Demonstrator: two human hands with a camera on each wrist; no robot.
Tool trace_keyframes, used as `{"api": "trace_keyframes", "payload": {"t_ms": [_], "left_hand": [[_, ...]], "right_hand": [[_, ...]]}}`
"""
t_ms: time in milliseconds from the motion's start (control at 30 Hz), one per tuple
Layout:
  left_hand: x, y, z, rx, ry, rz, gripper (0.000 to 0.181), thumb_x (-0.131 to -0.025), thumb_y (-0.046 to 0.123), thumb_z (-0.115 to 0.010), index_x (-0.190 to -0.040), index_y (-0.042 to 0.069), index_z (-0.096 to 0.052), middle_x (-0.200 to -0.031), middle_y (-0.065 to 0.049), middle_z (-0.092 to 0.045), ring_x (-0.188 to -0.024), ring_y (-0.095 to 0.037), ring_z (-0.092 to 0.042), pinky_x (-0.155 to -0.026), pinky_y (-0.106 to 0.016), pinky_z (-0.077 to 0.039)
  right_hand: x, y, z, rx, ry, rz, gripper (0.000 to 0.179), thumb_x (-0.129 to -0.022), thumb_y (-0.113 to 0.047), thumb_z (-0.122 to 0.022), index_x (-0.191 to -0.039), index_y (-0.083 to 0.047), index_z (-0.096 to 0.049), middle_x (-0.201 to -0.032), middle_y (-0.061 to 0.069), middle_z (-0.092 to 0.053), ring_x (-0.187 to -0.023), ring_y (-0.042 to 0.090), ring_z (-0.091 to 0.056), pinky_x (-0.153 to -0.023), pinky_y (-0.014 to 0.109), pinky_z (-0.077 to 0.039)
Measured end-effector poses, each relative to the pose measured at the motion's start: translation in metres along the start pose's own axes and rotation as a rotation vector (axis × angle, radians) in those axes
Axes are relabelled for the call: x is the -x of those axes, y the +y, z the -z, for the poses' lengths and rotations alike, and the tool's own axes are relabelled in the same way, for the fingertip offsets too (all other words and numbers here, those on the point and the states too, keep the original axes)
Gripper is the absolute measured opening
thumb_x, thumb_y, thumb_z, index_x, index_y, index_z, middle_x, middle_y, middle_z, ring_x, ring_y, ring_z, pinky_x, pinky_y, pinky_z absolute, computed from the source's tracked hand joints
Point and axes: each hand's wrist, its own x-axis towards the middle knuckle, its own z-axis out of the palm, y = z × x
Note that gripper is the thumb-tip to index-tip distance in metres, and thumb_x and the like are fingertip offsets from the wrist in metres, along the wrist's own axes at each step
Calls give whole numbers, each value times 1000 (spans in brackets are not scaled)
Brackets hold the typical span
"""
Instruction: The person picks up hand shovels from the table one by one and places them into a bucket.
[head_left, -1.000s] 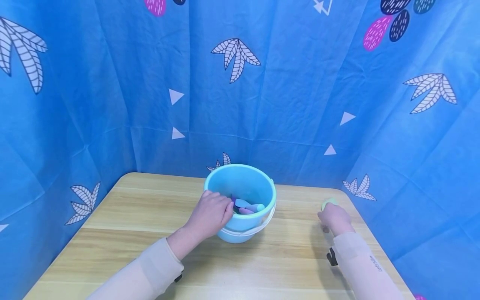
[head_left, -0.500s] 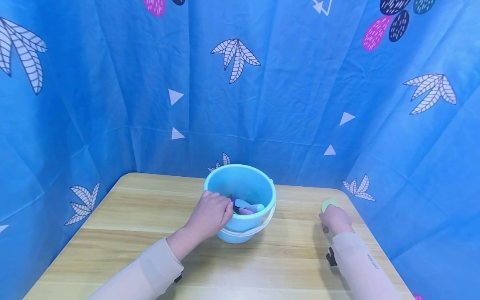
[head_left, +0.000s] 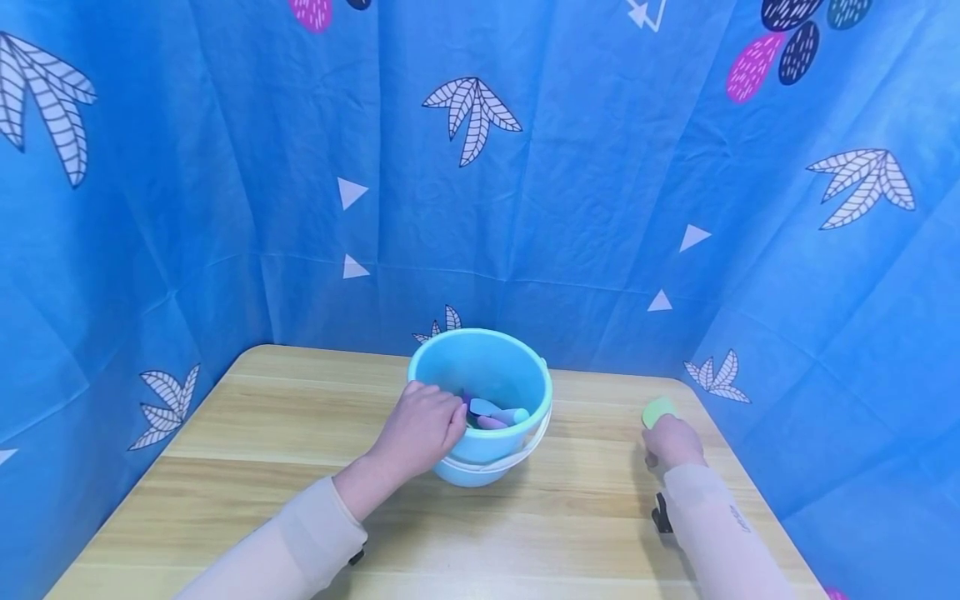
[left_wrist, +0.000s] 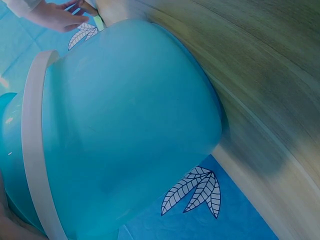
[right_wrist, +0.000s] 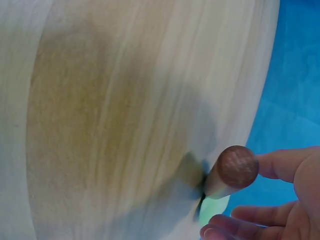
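Observation:
My left hand [head_left: 420,427] grips the near-left rim of a light blue bucket [head_left: 483,454] that stands upright on the table. Its white handle [left_wrist: 35,145] hangs down around the outside. Inside lie several blue and purple pieces [head_left: 491,412], partly hidden by the wall and my hand. Near the table's right edge, my right hand [head_left: 673,440] holds a spatula with a flat green head [head_left: 658,411]. The right wrist view shows its round brown handle [right_wrist: 235,167] end-on, the thumb against one side and the fingers on the other.
The wooden table [head_left: 285,433] has rounded far corners. Blue patterned curtains [head_left: 465,217] hang behind it and along both sides. The right hand works close to the right edge.
My right hand has shifted slightly toward me and to the right, and more of the green spatula head shows. The left hand and the bucket stay put.

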Motion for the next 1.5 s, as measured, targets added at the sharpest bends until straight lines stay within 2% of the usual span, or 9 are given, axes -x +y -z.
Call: {"api": "trace_keyframes", "payload": {"t_ms": [133,333,433,633,900,1133,1500], "left_hand": [[0,0,1,2,2,4,28,-99,23,-52,-71,21,-58,-63,11,-47,-65,-11,-42,-76,-36,-38],[0,0,1,4,-4,10,27,-98,23,-53,-72,21,-59,-63,11,-47,-65,-11,-42,-76,-35,-38],[0,0,1,2,-4,11,27,-99,23,-52,-72,21,-59,-62,12,-47,-64,-10,-41,-76,-35,-38],[0,-1,1,-3,6,3,26,-98,22,-54,-73,21,-60,-63,11,-48,-64,-10,-41,-76,-35,-38],[0,-1,1,-5,2,2,28,-99,24,-50,-72,21,-59,-64,11,-50,-65,-11,-42,-76,-35,-38],[-1,0,0,-5,1,4,26,-98,22,-55,-72,21,-59,-65,11,-51,-66,-11,-43,-76,-35,-38],[-1,0,-1,-9,1,3,27,-98,24,-54,-72,21,-59,-65,11,-51,-67,-10,-43,-77,-35,-38]], "right_hand": [[-2,2,-3,-27,1,4,34,-98,-19,-49,-68,-6,-60,-74,14,-62,-71,32,-58,-69,46,-50],[-4,5,-9,-76,-26,-57,38,-100,-20,-45,-70,-6,-63,-72,12,-62,-67,30,-57,-63,40,-48],[-5,7,-12,-87,-26,-68,39,-100,-20,-44,-69,-6,-63,-70,11,-62,-67,29,-57,-65,40,-46],[-6,8,-14,-71,-12,-66,36,-96,-20,-46,-66,-7,-62,-70,11,-62,-70,30,-58,-67,43,-47],[-10,10,-21,-49,-5,-74,33,-90,-18,-47,-60,-8,-58,-63,10,-59,-62,27,-55,-57,36,-43],[-11,7,-20,15,19,-66,29,-90,-17,-49,-63,-7,-55,-76,17,-59,-71,32,-56,-60,41,-47],[-13,10,-22,9,53,-50,23,-92,-16,-52,-75,-2,-60,-83,20,-61,-75,34,-57,-65,45,-50]]}}
